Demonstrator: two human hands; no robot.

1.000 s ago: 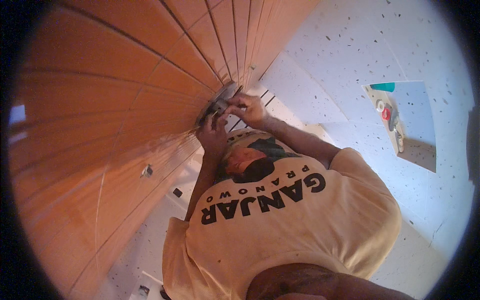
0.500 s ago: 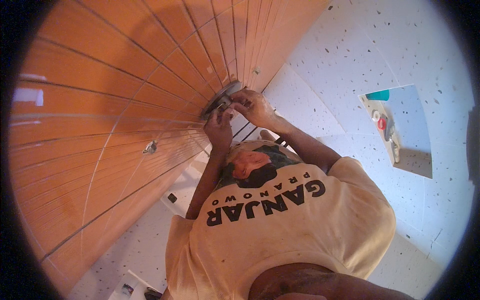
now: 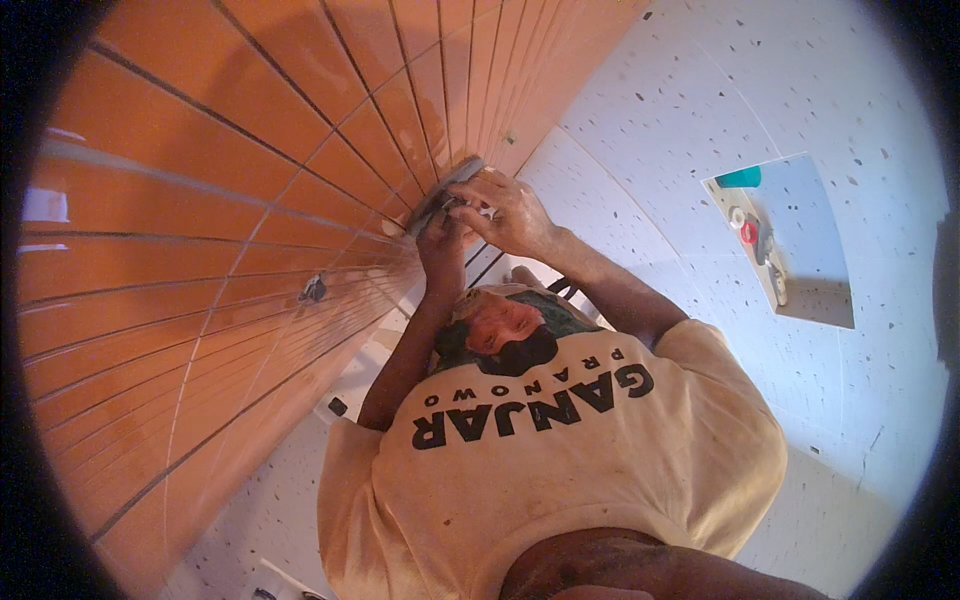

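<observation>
Glossy orange tiled wall with dark grout lines (image 3: 250, 160) stood leftmost; left hand (image 3: 442, 246) bunched at lower end of flat, round, grey, metal-looking disc (image 3: 451, 182) by wall; disc seemed stiff, lightish, slippery-faced, rim surest hold; right hand (image 3: 512, 212) curled beside it; couldn't tell whether either grip was clamped.

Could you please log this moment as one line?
left hand: at grey fitting | right hand: at fitting | fitting: by orange wall | grasp: unclear
</observation>
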